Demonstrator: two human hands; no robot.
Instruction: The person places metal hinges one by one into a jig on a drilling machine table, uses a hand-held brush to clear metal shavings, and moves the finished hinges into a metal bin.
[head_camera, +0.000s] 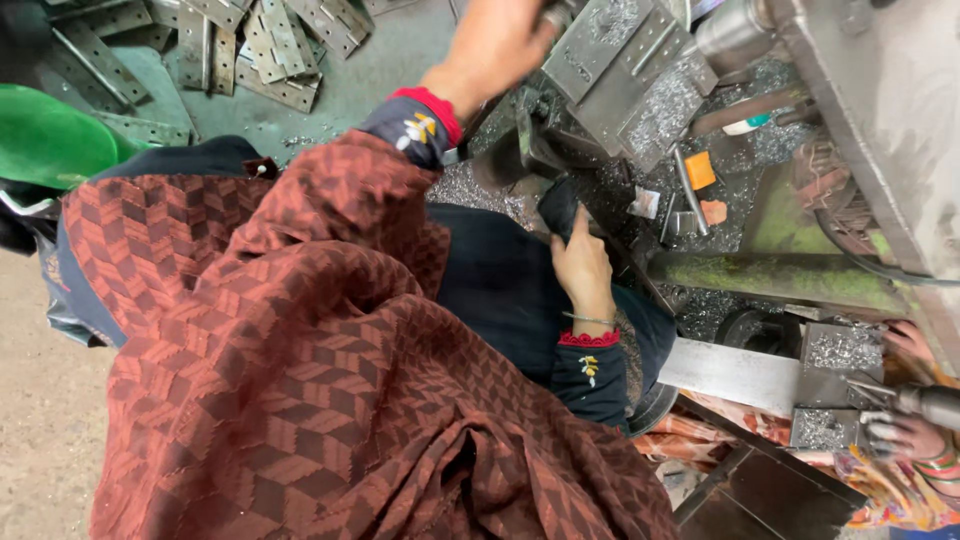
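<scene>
We look down over a rust-red patterned shawl (330, 380). Our left hand (497, 45) reaches up, closed on the edge of a grey perforated metal plate (610, 55) on the shaving-strewn machine bench (700, 240). Our right hand (583, 265) rests lower, fingers curled against dark cloth (560, 205); whether it grips, we cannot tell. Another person's hands (905, 425) work at lower right.
</scene>
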